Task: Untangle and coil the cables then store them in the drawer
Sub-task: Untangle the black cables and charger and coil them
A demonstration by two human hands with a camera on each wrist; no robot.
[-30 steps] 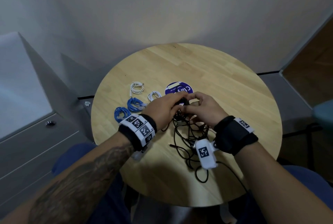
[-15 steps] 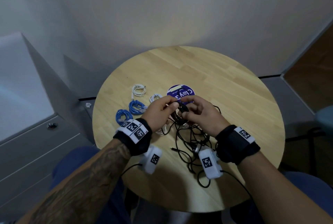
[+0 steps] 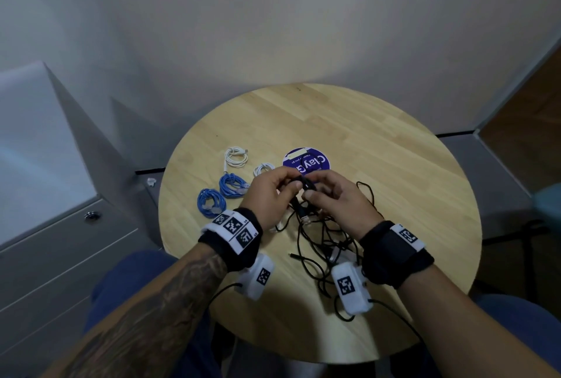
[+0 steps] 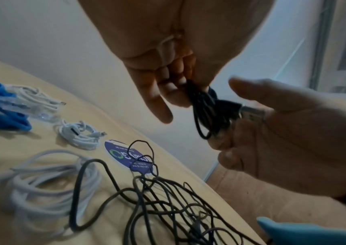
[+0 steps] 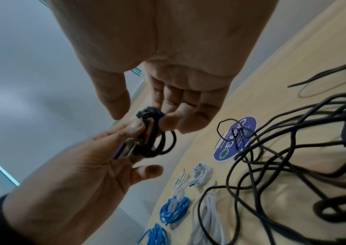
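Both hands meet above the round wooden table [image 3: 379, 140]. My left hand [image 3: 283, 187] [image 4: 174, 106] and my right hand [image 3: 315, 192] [image 5: 144, 119] each pinch a small coiled black cable [image 3: 304, 185] [image 4: 207, 107] [image 5: 155, 137] that has a metal USB plug [image 4: 251, 113] sticking out. Below the hands lies a tangle of black cables [image 3: 318, 244] [image 4: 167, 207] [image 5: 283, 165]. A loose white cable [image 4: 42, 182] [image 5: 207, 215] lies under my left hand. Two blue coils [image 3: 232, 185] [image 3: 211, 205] and two white coils [image 3: 236, 157] [image 3: 263, 169] lie at the table's left.
A purple round sticker [image 3: 312, 162] lies just beyond the hands. A grey drawer cabinet [image 3: 60, 256] with a round lock [image 3: 91, 216] stands to the left of the table, its drawers closed. My knees are under the table's near edge.
Both hands have kept hold of the small black coil and worked it between the fingers. My left wrist has rolled, and the hands sit a little higher. The cables on the table have not moved.
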